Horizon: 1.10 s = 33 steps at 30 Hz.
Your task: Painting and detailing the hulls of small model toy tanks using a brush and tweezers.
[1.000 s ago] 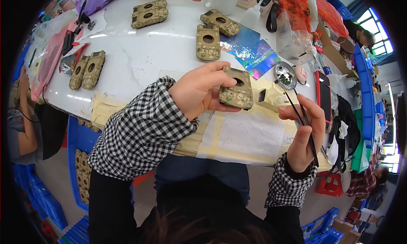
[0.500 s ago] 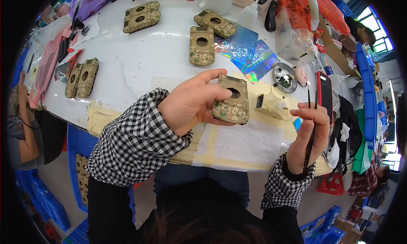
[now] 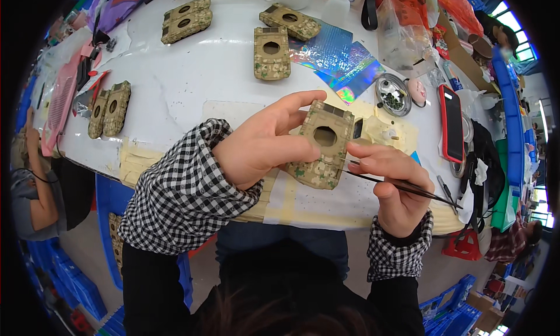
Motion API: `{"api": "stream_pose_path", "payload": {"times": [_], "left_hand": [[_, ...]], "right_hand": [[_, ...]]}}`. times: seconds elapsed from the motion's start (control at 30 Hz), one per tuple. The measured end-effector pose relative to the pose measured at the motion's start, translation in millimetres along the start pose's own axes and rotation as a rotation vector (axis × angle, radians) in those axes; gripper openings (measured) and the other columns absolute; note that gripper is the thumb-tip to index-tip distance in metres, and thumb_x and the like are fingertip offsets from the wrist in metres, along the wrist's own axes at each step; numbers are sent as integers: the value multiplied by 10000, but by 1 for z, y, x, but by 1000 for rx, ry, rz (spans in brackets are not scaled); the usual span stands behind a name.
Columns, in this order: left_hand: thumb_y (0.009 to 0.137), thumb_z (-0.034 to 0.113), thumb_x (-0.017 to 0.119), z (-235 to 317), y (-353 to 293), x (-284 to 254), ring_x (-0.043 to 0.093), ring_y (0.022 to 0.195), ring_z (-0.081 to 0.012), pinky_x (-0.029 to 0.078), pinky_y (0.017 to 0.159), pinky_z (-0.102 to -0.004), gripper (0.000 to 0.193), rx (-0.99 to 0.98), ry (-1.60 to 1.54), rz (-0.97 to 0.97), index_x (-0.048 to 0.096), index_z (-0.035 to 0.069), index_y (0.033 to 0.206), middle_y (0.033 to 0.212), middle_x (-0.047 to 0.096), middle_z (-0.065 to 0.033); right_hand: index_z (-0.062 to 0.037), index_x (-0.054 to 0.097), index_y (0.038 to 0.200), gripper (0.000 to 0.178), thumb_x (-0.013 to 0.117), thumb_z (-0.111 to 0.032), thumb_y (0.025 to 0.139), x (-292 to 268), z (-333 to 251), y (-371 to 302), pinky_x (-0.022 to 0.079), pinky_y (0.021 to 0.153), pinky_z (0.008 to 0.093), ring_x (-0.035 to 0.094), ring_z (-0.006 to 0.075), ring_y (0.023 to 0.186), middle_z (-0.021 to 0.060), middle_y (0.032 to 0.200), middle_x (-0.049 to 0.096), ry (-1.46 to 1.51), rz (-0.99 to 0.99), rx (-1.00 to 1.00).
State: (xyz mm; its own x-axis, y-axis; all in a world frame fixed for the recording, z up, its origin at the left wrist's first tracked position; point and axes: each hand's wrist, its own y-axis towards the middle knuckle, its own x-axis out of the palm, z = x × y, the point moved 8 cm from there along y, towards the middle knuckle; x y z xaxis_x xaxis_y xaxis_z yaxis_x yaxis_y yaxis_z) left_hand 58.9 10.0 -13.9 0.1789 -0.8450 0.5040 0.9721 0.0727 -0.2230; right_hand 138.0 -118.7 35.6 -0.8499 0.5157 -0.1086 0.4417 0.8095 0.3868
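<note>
The left hand (image 3: 265,140) is gripping a camouflage-patterned tank hull (image 3: 322,144), fingers curled around its near edge and the index finger stretching along its top, holding it tilted up above the front edge of the white table (image 3: 198,85). The hull is showing a round hole in its middle. The right hand (image 3: 392,187) is pinching a pair of dark tweezers (image 3: 402,185), whose tips are reaching in against the right side of the hull; whether they are carrying a small part is hard to tell at this size.

Under the hands, sheets of paper taped down with pale masking tape (image 3: 280,199) are lying on the table. Further back, another camouflage hull (image 3: 271,53) is sitting flat near a shiny rainbow-coloured sheet (image 3: 341,64), with more hulls (image 3: 186,19) at the far left and a pair standing side by side (image 3: 109,109) at the left edge. A round metal dish of small dark parts (image 3: 392,95) is resting to the right, just beside a red-cased phone (image 3: 451,123). At the far left, another person's arm (image 3: 36,181) is showing beside the table.
</note>
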Motion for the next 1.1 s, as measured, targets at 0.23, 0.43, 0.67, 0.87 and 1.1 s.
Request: {"api": "stream_pose_path", "payload": {"times": [0.23,0.43,0.67,0.87,1.1], "left_hand": [[732,59,587,2,1,5,375,1260,-234,294,1051,-334,771,51,25,-25,252,22,1425,1360,380,-154],[731,62,593,2,1,3,373,1259,-236,292,1051,-336,771,76,81,-13,253,20,1422,1348,385,-159],[732,66,595,4,1,5,381,1253,-241,295,1048,-338,771,101,80,-23,252,16,1420,1340,389,-166],[732,70,598,4,1,5,384,1251,-243,297,1047,-338,775,105,84,-29,248,15,1421,1338,388,-169],[734,79,603,5,1,6,382,1253,-243,294,1049,-338,776,113,88,-31,247,13,1420,1341,386,-168]], "right_hand": [[29,659,938,172,662,-102,826,0,0,-3,490,822,335,642,273,948,189,990,670,-11,-6,15],[22,663,912,131,638,-81,835,0,-3,0,493,798,321,646,255,920,185,972,672,-92,-27,1],[23,664,909,132,632,-85,841,-1,-1,-1,494,794,319,647,247,908,181,968,674,-99,-18,16],[23,666,912,132,628,-84,844,-1,-1,-1,496,788,320,648,247,900,179,962,675,-97,-15,13],[23,666,909,138,631,-94,846,0,-1,-1,494,787,319,647,244,899,181,961,675,-100,-13,17]]}}
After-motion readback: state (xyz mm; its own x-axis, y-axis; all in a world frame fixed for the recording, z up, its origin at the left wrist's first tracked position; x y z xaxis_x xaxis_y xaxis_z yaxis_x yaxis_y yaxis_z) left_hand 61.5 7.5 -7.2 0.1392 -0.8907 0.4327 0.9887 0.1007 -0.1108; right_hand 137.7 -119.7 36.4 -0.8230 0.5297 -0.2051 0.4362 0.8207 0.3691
